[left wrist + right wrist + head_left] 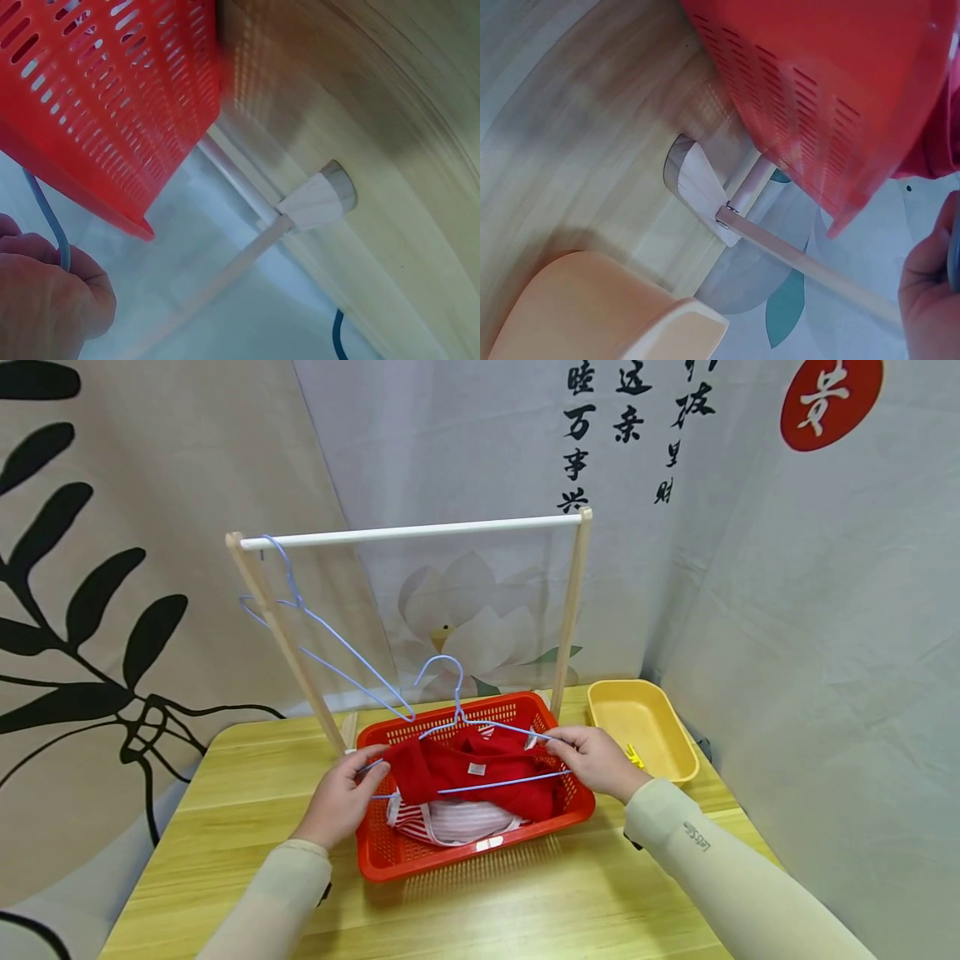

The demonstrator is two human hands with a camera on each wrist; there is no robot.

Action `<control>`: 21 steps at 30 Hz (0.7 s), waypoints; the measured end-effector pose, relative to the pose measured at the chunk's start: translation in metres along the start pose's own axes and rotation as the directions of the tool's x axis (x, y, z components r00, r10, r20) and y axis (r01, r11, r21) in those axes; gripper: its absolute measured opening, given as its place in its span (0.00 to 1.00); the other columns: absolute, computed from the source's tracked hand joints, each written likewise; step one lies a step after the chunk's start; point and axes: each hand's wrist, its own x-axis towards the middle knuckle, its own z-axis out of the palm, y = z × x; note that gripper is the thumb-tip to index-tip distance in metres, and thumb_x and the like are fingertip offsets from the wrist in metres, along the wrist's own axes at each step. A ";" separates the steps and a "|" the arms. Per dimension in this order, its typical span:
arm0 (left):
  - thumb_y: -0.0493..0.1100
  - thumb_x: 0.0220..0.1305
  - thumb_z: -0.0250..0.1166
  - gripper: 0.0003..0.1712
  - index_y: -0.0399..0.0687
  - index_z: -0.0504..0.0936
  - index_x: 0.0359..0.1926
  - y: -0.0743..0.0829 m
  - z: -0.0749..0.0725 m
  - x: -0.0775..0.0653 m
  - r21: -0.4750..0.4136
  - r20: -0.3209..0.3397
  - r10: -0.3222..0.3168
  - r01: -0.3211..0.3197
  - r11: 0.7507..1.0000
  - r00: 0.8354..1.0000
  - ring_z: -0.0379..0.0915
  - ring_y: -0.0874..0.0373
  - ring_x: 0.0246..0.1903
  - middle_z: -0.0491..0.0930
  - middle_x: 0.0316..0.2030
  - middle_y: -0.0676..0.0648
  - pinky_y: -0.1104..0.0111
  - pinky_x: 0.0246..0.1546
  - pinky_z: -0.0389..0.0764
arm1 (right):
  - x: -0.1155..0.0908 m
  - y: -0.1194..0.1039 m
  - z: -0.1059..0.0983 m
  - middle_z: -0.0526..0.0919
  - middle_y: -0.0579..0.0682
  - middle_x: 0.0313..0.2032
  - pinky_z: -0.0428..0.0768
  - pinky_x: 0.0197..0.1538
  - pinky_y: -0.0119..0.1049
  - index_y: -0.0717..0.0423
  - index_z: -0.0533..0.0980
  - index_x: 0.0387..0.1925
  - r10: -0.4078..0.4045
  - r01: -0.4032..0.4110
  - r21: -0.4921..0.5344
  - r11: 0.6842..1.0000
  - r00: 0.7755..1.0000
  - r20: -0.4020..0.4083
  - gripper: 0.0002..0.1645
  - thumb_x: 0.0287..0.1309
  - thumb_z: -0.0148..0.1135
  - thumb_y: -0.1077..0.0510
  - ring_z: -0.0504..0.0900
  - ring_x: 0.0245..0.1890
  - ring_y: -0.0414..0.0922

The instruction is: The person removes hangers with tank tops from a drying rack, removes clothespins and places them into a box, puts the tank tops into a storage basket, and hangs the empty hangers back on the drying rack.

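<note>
A blue wire hanger (pixel 459 693) is held over the red basket (pixel 480 853), its hook pointing up. My left hand (pixel 339 800) pinches the hanger's left end, and my right hand (pixel 602 763) pinches the right end. A red garment (pixel 510 767) with a small white label overlaps the hanger; its left part covers the left arm of the wire, while the lower bar crosses in front of the cloth. Beneath it in the basket lies red-and-white striped clothing (pixel 472 821). In the left wrist view, blue wire (pixel 49 214) runs into the fingers.
Behind the basket stands a wooden rack with a white rail (pixel 420 532). Another blue hanger (pixel 352 656) hangs at the rail's left end. At the right is a yellow tray (pixel 637 718) with small yellow clips (pixel 634 756). Printed cloth walls enclose the wooden table (pixel 247 810).
</note>
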 end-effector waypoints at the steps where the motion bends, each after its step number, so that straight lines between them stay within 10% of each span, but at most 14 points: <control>1: 0.57 0.79 0.59 0.25 0.56 0.79 0.69 0.000 0.001 0.001 0.006 -0.002 0.006 -0.006 1.000 1.000 0.78 0.46 0.63 0.80 0.64 0.44 0.46 0.67 0.76 | -0.001 0.001 0.000 0.90 0.60 0.49 0.84 0.52 0.40 0.54 0.87 0.52 0.000 0.000 0.003 1.000 1.000 -0.003 0.12 0.75 0.61 0.58 0.87 0.46 0.56; 14: 0.46 0.79 0.61 0.15 0.45 0.89 0.55 0.004 0.006 0.003 0.122 -0.147 0.072 -0.054 0.991 0.986 0.79 0.53 0.48 0.86 0.48 0.46 0.58 0.54 0.79 | -0.003 0.009 0.000 0.90 0.62 0.46 0.83 0.47 0.32 0.61 0.86 0.51 -0.020 0.021 0.021 1.000 0.999 -0.035 0.14 0.77 0.58 0.61 0.88 0.44 0.51; 21: 0.51 0.77 0.63 0.18 0.48 0.86 0.60 0.012 0.008 0.004 0.085 -0.103 0.046 -0.037 0.996 0.994 0.76 0.54 0.44 0.83 0.47 0.46 0.67 0.48 0.78 | -0.006 0.014 -0.001 0.90 0.62 0.43 0.83 0.45 0.31 0.65 0.85 0.49 -0.018 0.020 0.058 0.998 0.999 -0.035 0.13 0.77 0.57 0.62 0.87 0.43 0.54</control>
